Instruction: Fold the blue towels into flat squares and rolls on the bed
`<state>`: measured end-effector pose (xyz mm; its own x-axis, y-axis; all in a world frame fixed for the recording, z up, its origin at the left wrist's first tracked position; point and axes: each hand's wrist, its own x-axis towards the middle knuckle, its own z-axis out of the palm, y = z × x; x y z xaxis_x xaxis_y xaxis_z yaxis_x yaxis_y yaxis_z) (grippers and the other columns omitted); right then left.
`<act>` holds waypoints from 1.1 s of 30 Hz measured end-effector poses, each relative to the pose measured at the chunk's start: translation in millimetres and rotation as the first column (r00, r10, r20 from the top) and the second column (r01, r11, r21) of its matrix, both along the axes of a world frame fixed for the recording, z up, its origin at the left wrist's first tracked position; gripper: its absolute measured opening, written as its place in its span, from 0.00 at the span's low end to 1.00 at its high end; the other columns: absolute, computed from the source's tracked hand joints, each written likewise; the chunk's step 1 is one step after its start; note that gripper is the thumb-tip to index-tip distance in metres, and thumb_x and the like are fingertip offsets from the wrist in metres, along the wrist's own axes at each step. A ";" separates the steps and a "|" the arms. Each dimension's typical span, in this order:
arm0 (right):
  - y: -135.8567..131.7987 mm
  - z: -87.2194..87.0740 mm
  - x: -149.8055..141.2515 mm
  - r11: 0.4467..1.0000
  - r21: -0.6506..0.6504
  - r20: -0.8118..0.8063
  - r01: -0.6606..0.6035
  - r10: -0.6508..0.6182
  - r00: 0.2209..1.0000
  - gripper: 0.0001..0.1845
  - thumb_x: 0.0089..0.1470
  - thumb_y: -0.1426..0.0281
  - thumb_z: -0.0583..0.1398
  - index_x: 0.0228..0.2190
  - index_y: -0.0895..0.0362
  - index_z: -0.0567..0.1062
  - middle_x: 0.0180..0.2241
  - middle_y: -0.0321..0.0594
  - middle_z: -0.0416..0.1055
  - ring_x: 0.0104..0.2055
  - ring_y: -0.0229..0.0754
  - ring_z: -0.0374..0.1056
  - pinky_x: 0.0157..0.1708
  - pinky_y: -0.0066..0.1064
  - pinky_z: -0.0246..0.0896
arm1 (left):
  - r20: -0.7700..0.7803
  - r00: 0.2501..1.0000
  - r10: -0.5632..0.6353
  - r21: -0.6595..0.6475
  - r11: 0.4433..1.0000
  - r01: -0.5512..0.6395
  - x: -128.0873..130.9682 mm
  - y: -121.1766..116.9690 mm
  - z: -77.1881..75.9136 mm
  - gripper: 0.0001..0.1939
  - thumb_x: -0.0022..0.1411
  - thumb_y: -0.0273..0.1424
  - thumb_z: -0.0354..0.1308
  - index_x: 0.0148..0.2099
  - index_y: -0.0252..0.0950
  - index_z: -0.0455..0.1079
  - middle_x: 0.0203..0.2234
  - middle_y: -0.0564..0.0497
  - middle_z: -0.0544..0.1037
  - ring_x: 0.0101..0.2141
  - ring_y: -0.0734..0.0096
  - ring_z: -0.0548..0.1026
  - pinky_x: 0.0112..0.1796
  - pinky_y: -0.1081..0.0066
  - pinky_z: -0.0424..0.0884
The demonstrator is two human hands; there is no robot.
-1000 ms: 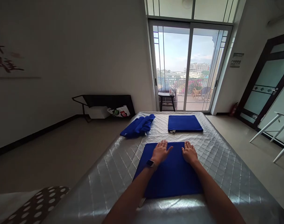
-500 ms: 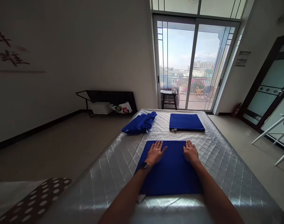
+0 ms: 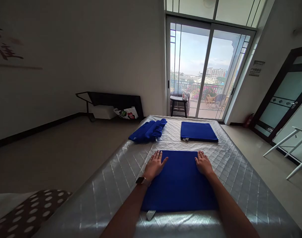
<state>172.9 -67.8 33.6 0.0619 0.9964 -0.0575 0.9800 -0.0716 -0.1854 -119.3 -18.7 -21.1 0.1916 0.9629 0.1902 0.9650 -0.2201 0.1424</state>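
A flat blue folded cloth (image 3: 179,185) lies before me on the silvery quilted mattress (image 3: 111,185), a pale tag (image 3: 150,215) sticking out at its near left edge. My left hand (image 3: 154,164) rests flat on its far left corner, fingers stretched forward and thumb apart. On the far right corner my right hand (image 3: 203,162) lies flat with the thumb spread. Beyond, to the right, sits another neatly folded blue cloth (image 3: 199,131) with a small tag. A crumpled blue cloth (image 3: 149,130) lies beyond to the left. Neither hand grasps anything.
Brown polka-dot fabric (image 3: 29,211) shows at the lower left. By the wall stands a black rack (image 3: 116,99) with a white box (image 3: 103,112) and a plastic bag (image 3: 127,113). A dark stool (image 3: 178,99) is near the glass sliding door (image 3: 207,69); a white-legged table (image 3: 282,145) stands right.
My left hand has slid left to the cloth's left edge. The right hand stays at the far right corner. The view has tilted slightly.
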 end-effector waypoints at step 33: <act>2.2 -10.3 1.8 0.998 0.060 -0.022 -0.035 0.036 0.999 0.32 0.67 0.68 0.43 0.69 0.67 0.53 0.70 0.52 0.48 0.74 0.44 0.38 0.69 0.39 0.36 | -0.005 0.926 -0.377 0.044 0.925 0.377 168.3 -25.3 17.0 0.29 0.75 0.43 0.35 0.70 0.39 0.59 0.67 0.42 0.63 0.68 0.59 0.57 0.65 0.54 0.55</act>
<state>174.6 -65.6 23.3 0.0258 0.9997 0.0014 0.9772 -0.0249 -0.2109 48.9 -44.0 -4.1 0.5385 0.8104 0.2310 0.8090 -0.5739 0.1275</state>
